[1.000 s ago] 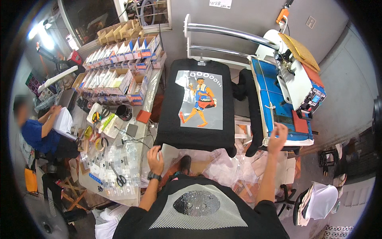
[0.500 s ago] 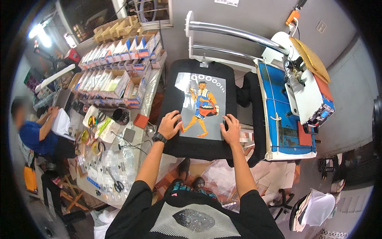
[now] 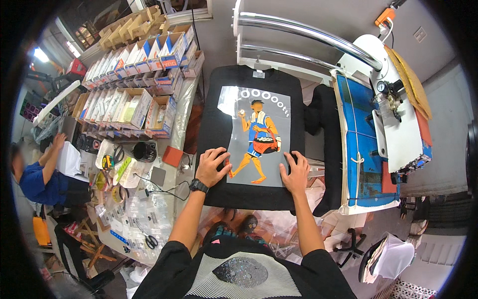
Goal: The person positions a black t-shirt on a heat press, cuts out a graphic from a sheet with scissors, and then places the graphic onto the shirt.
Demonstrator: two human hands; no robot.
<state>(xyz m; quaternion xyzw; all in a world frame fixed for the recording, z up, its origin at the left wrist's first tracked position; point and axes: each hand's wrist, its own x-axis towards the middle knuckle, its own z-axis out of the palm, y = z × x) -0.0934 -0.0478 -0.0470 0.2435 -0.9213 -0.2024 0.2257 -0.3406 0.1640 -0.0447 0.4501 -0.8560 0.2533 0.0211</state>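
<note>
A black sweatshirt (image 3: 249, 198) is spread flat in front of me, collar at the far end, with one sleeve (image 3: 328, 144) hanging down on the right. On its chest lies a glossy transfer film (image 3: 258, 130) with a coloured walking figure carrying a red basket and white lettering arched above. My left hand (image 3: 213, 168), with a black watch on the wrist, rests at the film's lower left edge, fingers spread. Along the lower right edge sits my right hand (image 3: 295, 172), also spread. Neither hand grasps anything. Whatever supports the sweatshirt is mostly hidden beneath it.
Right of the sweatshirt stands a heat press (image 3: 398, 124) beside a blue cloth-covered platen (image 3: 358, 134). Chrome bars (image 3: 308, 35) cross behind. The left table carries filled cardboard boxes (image 3: 134, 107), scissors (image 3: 151, 241) and a black cup (image 3: 144, 151). Another person (image 3: 42, 182) handles white cloth at far left.
The view has shifted slightly, so the sweatshirt and film sit a little lower and larger. Both hands stay at the film's lower edges, with the right fingers slightly more bent.
</note>
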